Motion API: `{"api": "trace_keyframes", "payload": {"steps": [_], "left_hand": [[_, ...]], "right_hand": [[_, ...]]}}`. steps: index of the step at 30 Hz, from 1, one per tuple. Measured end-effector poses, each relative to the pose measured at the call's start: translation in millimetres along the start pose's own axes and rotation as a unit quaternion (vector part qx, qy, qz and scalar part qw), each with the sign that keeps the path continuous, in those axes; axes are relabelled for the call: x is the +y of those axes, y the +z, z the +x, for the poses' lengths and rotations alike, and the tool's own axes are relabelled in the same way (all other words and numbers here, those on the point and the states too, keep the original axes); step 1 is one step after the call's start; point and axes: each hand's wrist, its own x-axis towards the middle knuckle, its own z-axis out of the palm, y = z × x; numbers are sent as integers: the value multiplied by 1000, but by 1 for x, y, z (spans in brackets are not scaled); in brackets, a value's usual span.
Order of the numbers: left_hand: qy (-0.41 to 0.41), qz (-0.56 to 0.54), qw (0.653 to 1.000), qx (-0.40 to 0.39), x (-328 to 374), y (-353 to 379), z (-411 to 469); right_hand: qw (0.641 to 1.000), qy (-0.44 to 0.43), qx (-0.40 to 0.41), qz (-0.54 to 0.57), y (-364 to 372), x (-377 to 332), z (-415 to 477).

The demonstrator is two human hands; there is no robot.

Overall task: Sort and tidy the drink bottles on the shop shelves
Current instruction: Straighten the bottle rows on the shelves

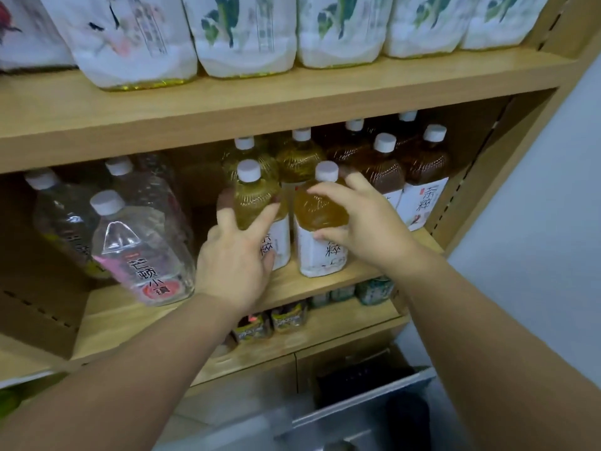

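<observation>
The left hand [237,255] wraps a pale tea bottle [252,196]; the right hand [364,222] clasps an amber bottle [320,213] just beside it. Both bottles stand near the shelf [286,283] edge below the wrists. They look full, so probably heavy and stiff with slick labels, making the ribbed shoulders the best grip. There is a gap left of the left hand and little headroom above.

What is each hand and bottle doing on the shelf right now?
Left hand: grips the yellow tea bottle.
Right hand: grips the amber tea bottle.
Yellow tea bottle: capped, standing on the shelf.
Amber tea bottle: capped, standing beside it.
Clear bottle: capped, untouched.
Dark tea bottles: capped, upright, untouched.
</observation>
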Motion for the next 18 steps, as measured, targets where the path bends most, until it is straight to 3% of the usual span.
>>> {"api": "trace_keyframes", "payload": {"steps": [3, 6, 14, 18], "left_hand": [[13, -8, 1000, 16, -5, 7, 3], [30, -12, 999, 23, -10, 12, 6], [66, -9, 997, 44, -24, 20, 9], [65, -13, 997, 43, -23, 22, 6]], "right_hand": [[996, 13, -43, -71, -3, -2, 2], [979, -9, -24, -204, 0, -1, -8], [954, 15, 1, -298, 20, 6, 9], [953, 32, -32, -301, 19, 6, 20]]}}
